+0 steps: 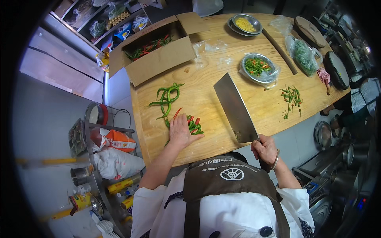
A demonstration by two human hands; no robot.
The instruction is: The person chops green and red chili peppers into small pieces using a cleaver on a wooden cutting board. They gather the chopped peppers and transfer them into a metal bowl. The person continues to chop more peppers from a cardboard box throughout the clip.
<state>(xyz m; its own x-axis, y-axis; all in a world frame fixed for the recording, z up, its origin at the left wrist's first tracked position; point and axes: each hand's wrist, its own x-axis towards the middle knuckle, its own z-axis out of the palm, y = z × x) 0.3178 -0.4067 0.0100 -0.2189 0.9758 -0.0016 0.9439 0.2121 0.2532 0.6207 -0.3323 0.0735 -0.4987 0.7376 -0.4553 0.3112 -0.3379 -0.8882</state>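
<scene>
My left hand (181, 132) lies over a bunch of red and green chili peppers (195, 126) on the wooden table (208, 151), its thumb spread toward the right. My right hand (264, 150) grips the handle of a broad cleaver (236, 110), whose blade is tilted up and to the left over the tabletop. Small bits stick to the blade near the handle. Long green chilies (169, 99) lie in a loose pile beyond my left hand. Cut chili stem ends (291, 96) are scattered at the right.
An open cardboard box (162, 64) of chilies stands at the back left. A metal bowl of chopped chilies (257, 67), bowls with yellow pieces (245, 24), a wooden rod (279, 50) and bagged greens (305, 56) are farther back. A person's arm (357, 117) shows at far right.
</scene>
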